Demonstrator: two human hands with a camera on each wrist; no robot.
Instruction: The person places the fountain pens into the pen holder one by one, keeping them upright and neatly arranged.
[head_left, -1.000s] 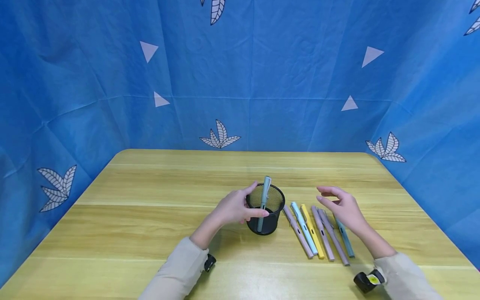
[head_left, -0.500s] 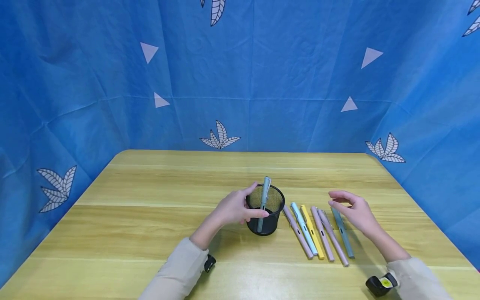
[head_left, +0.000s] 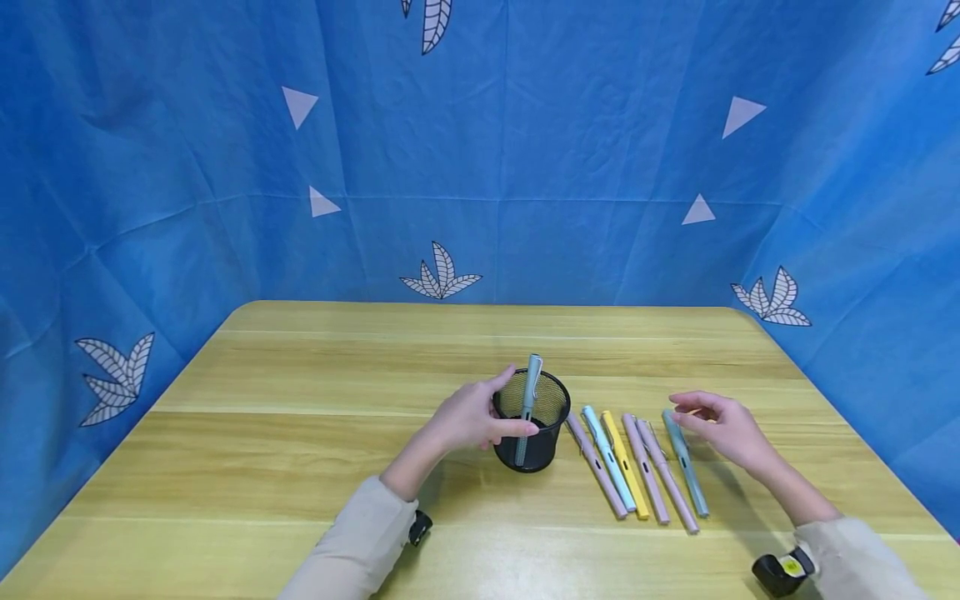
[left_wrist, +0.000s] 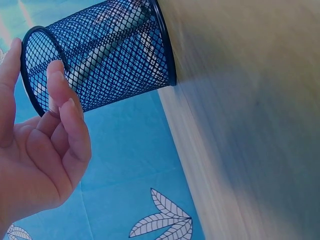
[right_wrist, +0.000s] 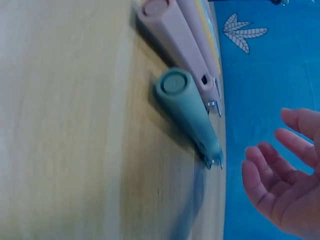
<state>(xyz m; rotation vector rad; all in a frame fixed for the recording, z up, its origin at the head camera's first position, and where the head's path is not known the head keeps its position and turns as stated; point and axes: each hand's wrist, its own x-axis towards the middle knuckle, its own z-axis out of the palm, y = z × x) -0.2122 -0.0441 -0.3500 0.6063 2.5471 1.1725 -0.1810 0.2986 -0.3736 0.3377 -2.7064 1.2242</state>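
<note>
My left hand [head_left: 468,417] grips a black mesh pen holder [head_left: 550,443] by its rim, thumb at the front and fingers around the side. Inside the holder a grey-teal pen [head_left: 531,385] leans upright, its clip end above the rim. Over the far end of a teal pen [head_left: 688,471] hovers my right hand [head_left: 726,429], its fingers loosely bent and holding nothing. The right wrist view shows a gap between those fingers and the teal pen [right_wrist: 187,110], which lies on the table.
Left of the teal pen lie two lilac pens [head_left: 670,482], a yellow pen [head_left: 626,467], a light blue pen [head_left: 609,460] and another lilac pen [head_left: 598,468] beside the holder. They rest on a wooden table [head_left: 300,433], with a blue curtain [head_left: 570,150] behind its far edge.
My right hand has moved right and slightly toward me, from above the lilac pens to the teal pen, uncovering its far end. My left hand and the holder have stayed put.
</note>
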